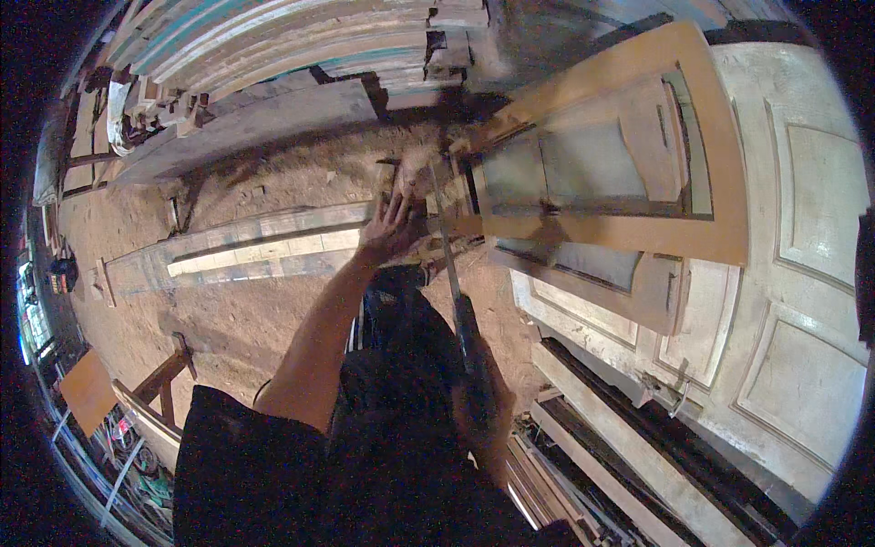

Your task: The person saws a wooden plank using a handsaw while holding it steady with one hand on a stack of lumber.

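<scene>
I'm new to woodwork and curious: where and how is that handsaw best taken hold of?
By its dark handle, at the end nearest the person, coming from behind and below. The thin blade runs straight away from there toward the wooden door frame, so it offers no safe hold. The right hand grips just there; the left hand rests flat on the wood beside the blade.

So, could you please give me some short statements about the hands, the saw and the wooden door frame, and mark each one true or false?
1. The left hand lies with spread fingers on the wood beside the brown wooden door frame. True.
2. The right hand grips the dark handle of a long thin metal hand saw. True.
3. The saw blade points down toward the person's body. False: it runs away from the body, toward the frame.
4. The frame lies on green grass. False: pale panelled doors are under it, with sawdust-covered ground nearby.
</scene>
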Tool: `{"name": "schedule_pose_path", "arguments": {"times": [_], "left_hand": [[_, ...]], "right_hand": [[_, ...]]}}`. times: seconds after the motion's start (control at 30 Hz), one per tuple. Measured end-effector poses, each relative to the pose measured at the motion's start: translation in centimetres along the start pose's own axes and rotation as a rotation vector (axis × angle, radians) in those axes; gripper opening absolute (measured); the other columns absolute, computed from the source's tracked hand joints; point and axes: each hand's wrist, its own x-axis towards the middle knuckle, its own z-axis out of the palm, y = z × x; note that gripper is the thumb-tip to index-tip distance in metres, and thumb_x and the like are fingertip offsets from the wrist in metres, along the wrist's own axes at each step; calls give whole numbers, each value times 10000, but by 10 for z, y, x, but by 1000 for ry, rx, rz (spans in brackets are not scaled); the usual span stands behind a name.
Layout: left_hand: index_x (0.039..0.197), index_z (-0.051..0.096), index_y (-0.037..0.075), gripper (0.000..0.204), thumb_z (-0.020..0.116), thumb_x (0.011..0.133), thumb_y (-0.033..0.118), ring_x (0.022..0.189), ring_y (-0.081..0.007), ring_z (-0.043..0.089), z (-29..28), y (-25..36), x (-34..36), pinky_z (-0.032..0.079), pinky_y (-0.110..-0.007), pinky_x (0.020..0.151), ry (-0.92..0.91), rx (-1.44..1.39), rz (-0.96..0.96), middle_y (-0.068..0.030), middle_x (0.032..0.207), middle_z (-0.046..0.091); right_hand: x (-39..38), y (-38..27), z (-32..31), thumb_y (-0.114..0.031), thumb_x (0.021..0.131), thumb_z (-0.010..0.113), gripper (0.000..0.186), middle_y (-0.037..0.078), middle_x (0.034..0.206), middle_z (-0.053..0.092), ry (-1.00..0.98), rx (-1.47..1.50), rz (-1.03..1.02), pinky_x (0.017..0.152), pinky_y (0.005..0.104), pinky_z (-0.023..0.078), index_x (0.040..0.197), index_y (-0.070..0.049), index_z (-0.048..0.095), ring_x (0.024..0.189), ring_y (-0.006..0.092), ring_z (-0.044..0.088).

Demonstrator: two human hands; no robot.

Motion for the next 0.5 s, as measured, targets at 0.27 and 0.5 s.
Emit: {"name": "schedule_pose_path", "arguments": {"times": [0.27, 0.5], "left_hand": [[1405, 468, 15, 644, 591, 915, 414, 1353, -438, 400, -25, 3, 15, 374, -621, 1057, -48, 24, 16, -253, 1436, 440], [1417, 456, 44, 687, 628, 881, 439, 1373, -436, 374, -2, -6, 7, 336, -610, 1091, -64, -14, -1, -260, 1469, 397]], "right_hand": [[-2, 3, 6, -3, 826, 616, 625, 206, 1275, 650, 14, 15, 66, 953, 368, 515, 1436, -24, 476, 1160, 242, 647], [46, 8, 22, -2, 844, 595, 614, 186, 1235, 673, -69, 89, 38, 894, 346, 534, 1445, -36, 472, 1099, 227, 674]]}}
